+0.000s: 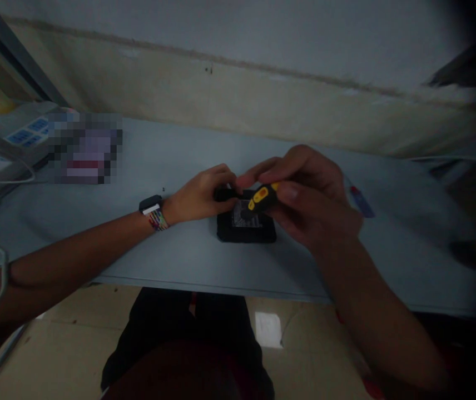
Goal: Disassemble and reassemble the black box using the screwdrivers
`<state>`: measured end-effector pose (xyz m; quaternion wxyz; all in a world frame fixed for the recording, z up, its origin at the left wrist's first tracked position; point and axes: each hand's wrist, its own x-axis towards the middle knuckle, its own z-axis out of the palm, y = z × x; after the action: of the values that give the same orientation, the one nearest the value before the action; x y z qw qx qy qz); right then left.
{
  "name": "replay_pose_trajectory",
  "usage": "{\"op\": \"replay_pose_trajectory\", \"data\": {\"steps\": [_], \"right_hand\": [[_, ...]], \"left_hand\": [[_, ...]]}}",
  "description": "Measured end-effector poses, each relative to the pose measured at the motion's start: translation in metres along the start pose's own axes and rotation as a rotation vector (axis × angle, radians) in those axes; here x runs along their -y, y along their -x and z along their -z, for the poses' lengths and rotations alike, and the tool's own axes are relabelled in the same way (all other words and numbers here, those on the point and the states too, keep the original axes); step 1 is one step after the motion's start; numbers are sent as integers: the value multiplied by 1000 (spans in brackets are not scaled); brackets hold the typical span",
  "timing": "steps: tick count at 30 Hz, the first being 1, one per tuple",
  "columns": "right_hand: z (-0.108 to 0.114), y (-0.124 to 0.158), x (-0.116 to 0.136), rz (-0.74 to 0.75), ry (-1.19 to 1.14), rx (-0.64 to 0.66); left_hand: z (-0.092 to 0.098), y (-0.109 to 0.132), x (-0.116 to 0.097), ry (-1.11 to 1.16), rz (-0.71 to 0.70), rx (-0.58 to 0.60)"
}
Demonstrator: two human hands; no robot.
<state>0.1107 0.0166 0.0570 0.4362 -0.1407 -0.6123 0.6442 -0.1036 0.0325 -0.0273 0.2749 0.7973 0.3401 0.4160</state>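
On the table lies a black box-shaped device (246, 234) with a printed label on its upper face. My left hand (200, 194) reaches in from the left, its fingers closed around a small black piece (224, 194) over the device's far left corner. My right hand (321, 205) pinches a black-and-yellow handled tool (262, 196) between thumb and fingers, just above the device. The fingertips of both hands nearly meet. Whether the tool touches the device or the black piece cannot be made out, as the fingers hide part of it.
A red-and-blue small object (362, 201) lies right of my right hand on the pale table (171, 150). A blurred-out item (90, 153) and printed boxes (29, 133) stand at the left. A white cable (2, 272) loops at the left edge; a wall (221, 94) runs behind.
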Motion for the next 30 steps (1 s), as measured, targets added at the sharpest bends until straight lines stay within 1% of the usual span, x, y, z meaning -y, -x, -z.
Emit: {"op": "replay_pose_trajectory", "data": {"steps": [7,12,13,16,20,22,24,27,30], "right_hand": [[-2,-2,-6,46,-47,51],[-5,-2,0,-53,-55,52],[-5,-2,1,-68,-41,36],[-4,-3,1,-51,-24,23],[0,-4,-6,59,-54,103],[1,-3,-8,76,-65,123],[2,-3,-9,63,-68,126],[1,-2,-8,55,-84,137],[-1,-2,-4,2,-75,128]], "left_hand": [[-1,-1,6,-36,-66,-6],[0,-1,4,-2,-40,20],[1,-1,3,-7,-32,20],[1,-1,1,-18,-19,17],[0,0,-1,15,6,15],[0,0,0,14,20,16],[0,-1,1,-11,11,20],[0,-2,3,-55,-42,10],[-1,-2,2,-60,-45,-8]]}}
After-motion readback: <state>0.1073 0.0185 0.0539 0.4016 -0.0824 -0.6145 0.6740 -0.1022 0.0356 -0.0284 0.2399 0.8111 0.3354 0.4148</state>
